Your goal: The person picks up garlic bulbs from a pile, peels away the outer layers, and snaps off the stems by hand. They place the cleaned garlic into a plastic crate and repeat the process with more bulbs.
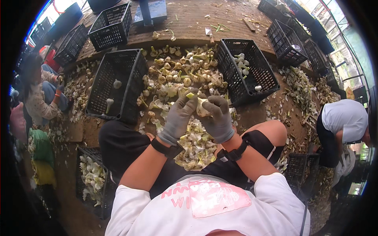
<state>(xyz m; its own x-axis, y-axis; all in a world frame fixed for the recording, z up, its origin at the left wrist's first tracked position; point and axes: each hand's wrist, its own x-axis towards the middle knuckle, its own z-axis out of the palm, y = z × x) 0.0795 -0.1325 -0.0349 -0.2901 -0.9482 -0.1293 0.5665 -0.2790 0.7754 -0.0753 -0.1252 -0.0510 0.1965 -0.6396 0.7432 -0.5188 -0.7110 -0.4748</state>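
Both my hands wear grey gloves and meet in front of me around one garlic bulb point(202, 107). My left hand point(179, 118) is closed at the bulb's stem end, where a short green-yellow stub shows. My right hand point(217, 120) grips the pale bulb from the other side, its fingers curled. Beyond them spreads a heap of untrimmed garlic bulbs point(181, 72), many with stems and dirty skins. Under my wrists, between my legs, lies a pile of peeled garlic skins point(196, 145).
A black crate point(136, 84) with a few bulbs stands left of the heap. Another black crate point(271, 78) on the right holds several white bulbs. A crate of garlic point(103, 159) sits by my left hip. People work at far left point(43, 96) and right point(343, 118).
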